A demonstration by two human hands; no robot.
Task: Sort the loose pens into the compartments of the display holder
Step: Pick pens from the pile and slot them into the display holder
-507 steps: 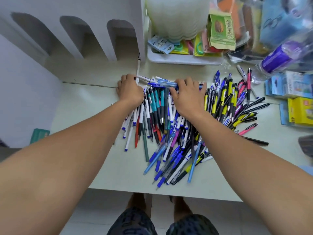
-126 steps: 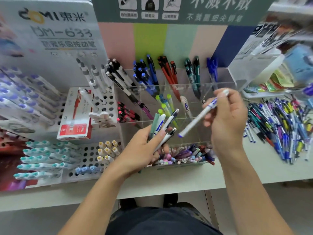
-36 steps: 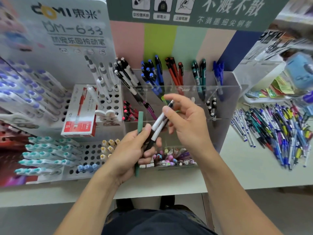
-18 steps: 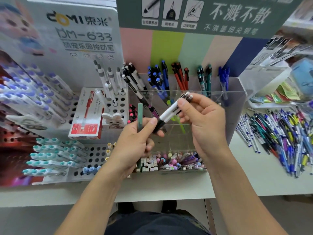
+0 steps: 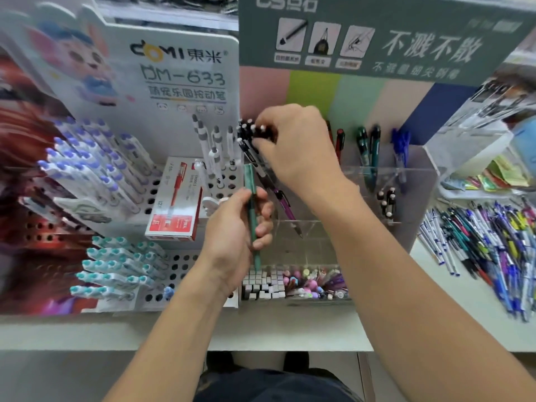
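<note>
Left hand [image 5: 235, 227] holds a slim green pen [image 5: 251, 210] (smooth, straight) upright.

The clear holder [image 5: 417, 181] stands on the table [image 5: 319, 329], a peg rack [image 5: 179, 262] beside it at left, loose pens [image 5: 487, 242] at right, a signboard [image 5: 377, 39] behind.

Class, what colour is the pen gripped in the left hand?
Dark green pen, in the left hand; head view.
</note>
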